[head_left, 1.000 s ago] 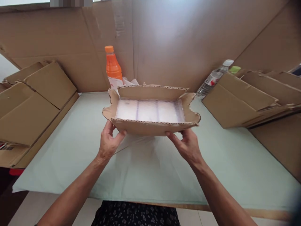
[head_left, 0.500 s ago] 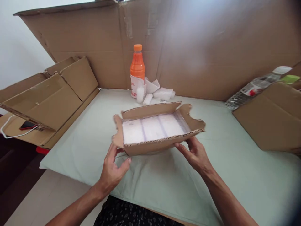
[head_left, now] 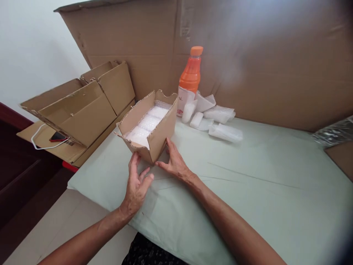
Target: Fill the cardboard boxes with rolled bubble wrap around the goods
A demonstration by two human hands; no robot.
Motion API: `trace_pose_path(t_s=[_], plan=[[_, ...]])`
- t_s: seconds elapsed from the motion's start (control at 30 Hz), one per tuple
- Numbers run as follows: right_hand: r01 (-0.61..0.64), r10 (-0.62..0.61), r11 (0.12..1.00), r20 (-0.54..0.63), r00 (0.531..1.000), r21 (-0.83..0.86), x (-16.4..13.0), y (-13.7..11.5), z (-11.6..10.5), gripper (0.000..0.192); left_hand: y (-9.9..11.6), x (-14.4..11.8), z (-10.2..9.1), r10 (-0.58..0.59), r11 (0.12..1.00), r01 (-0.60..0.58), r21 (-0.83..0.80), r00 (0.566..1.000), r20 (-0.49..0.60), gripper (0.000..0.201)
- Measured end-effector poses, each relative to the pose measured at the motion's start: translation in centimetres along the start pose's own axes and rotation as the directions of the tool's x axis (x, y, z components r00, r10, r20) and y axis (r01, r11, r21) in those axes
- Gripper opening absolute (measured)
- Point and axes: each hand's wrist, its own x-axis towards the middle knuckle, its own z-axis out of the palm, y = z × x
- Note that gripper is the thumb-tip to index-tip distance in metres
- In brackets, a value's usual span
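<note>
Head view: a shallow cardboard tray (head_left: 149, 123) rests on the pale green table (head_left: 248, 173), near its left front part, with one corner pointing toward the person. Inside it lie three white bubble-wrapped packets (head_left: 149, 123) in a row, filling the bottom. The tray's walls are rough-cut, showing corrugated edges.

The left hand (head_left: 136, 184) is at the tray's near corner, its fingers (head_left: 134, 163) spread and loosely open, the index fingertip touching the cardboard low on the corner; it grips nothing. The right hand (head_left: 173, 162) lies just beside the tray's long right wall, fingers (head_left: 168, 144) extended and open, the tips against the base of that wall, thumb pointing toward the left hand. Neither hand is closed on the tray.

Behind the tray, close to the back wall, stands an orange bottle (head_left: 191, 77) with an orange cap and a white label. Around its foot lie several small bubble-wrap bundles (head_left: 220, 123), some touching each other, well apart from the hands. A large sheet of brown cardboard (head_left: 261, 73) stands upright along the table's far edge. To the left, beyond the table's edge, a stack of flattened cartons (head_left: 79, 106) lies tilted, with a white cable (head_left: 41, 141) and a dark phone (head_left: 57, 137) on the lowest sheet. At the far right edge, a crinkled clear plastic bottle (head_left: 333, 132) is partly in view.
</note>
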Motion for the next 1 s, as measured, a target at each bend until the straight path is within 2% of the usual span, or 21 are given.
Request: trace_pose_path(t_s=[0.1, 0.23, 0.4, 0.57, 0.67, 0.87, 1.0], plan=[[-0.023, 0.026, 0.997, 0.038, 0.999, -0.069, 3.2, -0.5, 0.9, 0.123, -0.6, 2.9, -0.1, -0.012, 1.000, 0.012, -0.003, 1.000, 0.000, 0.076], [-0.112, 0.112, 0.984, -0.010, 0.994, -0.139, 9.4, -1.1, 2.4, 0.121, -1.8, 8.4, -0.4, 0.026, 0.998, -0.024, 0.058, 0.999, -0.042, 0.072], [-0.202, 0.186, 0.948, -0.088, 0.979, -0.244, 16.2, -0.8, 4.5, 0.099, -4.4, 16.2, -0.5, 0.037, 0.993, -0.029, 0.113, 0.996, -0.075, 0.071], [-0.184, 0.158, 0.899, -0.098, 0.983, -0.398, 20.5, 0.4, 5.7, 0.080, -7.0, 22.2, -0.9, 0.064, 0.992, -0.050, 0.113, 0.990, -0.127, 0.069], [-0.153, 0.137, 0.866, -0.069, 0.988, -0.477, 22.0, 1.1, 6.1, 0.078, -7.8, 23.4, -1.2, 0.039, 0.995, -0.027, 0.094, 0.991, -0.125, 0.068], [-0.117, 0.128, 0.825, -0.019, 0.992, -0.552, 22.8, 1.8, 6.3, 0.077, -8.3, 22.8, -1.3, 0.118, 0.982, -0.107, 0.155, 0.991, -0.063, 0.066], [0.014, 0.061, 0.801, 0.105, 0.993, -0.598, 22.1, 2.0, 5.8, 0.071, -8.4, 22.7, -1.3, 0.135, 0.970, -0.110, 0.216, 0.986, -0.101, 0.067]])
